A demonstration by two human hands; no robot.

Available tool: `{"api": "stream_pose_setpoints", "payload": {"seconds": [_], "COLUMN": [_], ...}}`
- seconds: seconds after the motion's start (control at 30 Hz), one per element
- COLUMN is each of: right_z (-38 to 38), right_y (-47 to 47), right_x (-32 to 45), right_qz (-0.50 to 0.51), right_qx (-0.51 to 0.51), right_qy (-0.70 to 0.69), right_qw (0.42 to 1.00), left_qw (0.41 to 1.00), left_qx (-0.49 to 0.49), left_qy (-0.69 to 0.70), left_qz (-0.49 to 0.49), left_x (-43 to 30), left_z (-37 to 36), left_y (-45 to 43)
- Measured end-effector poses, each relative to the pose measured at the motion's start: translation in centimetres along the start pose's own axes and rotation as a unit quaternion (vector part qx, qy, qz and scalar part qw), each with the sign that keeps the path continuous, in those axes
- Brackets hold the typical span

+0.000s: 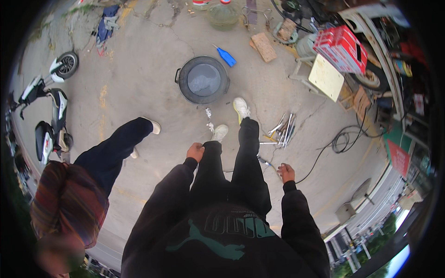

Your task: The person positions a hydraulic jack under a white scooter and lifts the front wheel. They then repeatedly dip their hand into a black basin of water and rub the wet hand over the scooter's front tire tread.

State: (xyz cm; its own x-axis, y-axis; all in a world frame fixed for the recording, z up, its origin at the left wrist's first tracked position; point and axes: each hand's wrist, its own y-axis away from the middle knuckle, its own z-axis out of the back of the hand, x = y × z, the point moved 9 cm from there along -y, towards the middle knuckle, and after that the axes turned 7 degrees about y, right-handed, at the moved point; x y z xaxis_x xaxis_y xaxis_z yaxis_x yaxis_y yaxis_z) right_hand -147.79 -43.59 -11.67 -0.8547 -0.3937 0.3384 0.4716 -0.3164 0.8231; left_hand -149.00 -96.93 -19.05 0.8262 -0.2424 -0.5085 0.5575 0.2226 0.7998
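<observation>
My left hand (196, 152) hangs beside my left knee, its fingers loosely curled; whether anything is in it does not show. My right hand (286, 172) is out to the right with its fingers bent and parted, and no object shows in it. A thin air hose (307, 173) runs along the ground near that hand. Ahead of my shoes stands a round black tub (203, 80) with some water in it. A blue plastic bottle with a thin nozzle (226, 57) lies just beyond the tub. Several wrenches and other hand tools (285, 131) lie on the concrete right of my right foot.
Another person (80, 194) stands at my left. Beyond them is a parked electric scooter (52, 107). On the right are a small stool (325, 77), a red carton (340, 48), a tire (370, 78) and a coiled hose (342, 140). Bricks (265, 47) lie ahead.
</observation>
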Motion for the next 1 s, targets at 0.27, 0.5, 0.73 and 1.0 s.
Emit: {"api": "stream_pose_setpoints", "payload": {"seconds": [0.27, 0.5, 0.73, 1.0], "right_z": [-23.1, -42.4, -42.2, -42.0], "right_y": [-29.2, -46.3, -45.4, -28.1], "right_x": [28.0, 38.7, 37.5, 32.7], "right_qz": [0.216, 0.185, 0.168, 0.198], "right_qx": [0.122, 0.234, 0.243, 0.297], "right_qy": [0.358, 0.284, 0.332, 0.457], "right_qw": [0.9, 0.911, 0.896, 0.815], "left_qw": [0.944, 0.77, 0.724, 0.531], "left_qx": [-0.194, -0.236, -0.266, -0.39], "left_qy": [0.236, 0.565, 0.607, 0.736], "left_qz": [0.125, 0.179, 0.191, 0.157], "left_x": [6.7, 10.9, 14.3, 17.0], "left_z": [-5.5, -11.7, -16.0, -21.5], "left_y": [-15.7, -33.7, -33.4, -11.8]}}
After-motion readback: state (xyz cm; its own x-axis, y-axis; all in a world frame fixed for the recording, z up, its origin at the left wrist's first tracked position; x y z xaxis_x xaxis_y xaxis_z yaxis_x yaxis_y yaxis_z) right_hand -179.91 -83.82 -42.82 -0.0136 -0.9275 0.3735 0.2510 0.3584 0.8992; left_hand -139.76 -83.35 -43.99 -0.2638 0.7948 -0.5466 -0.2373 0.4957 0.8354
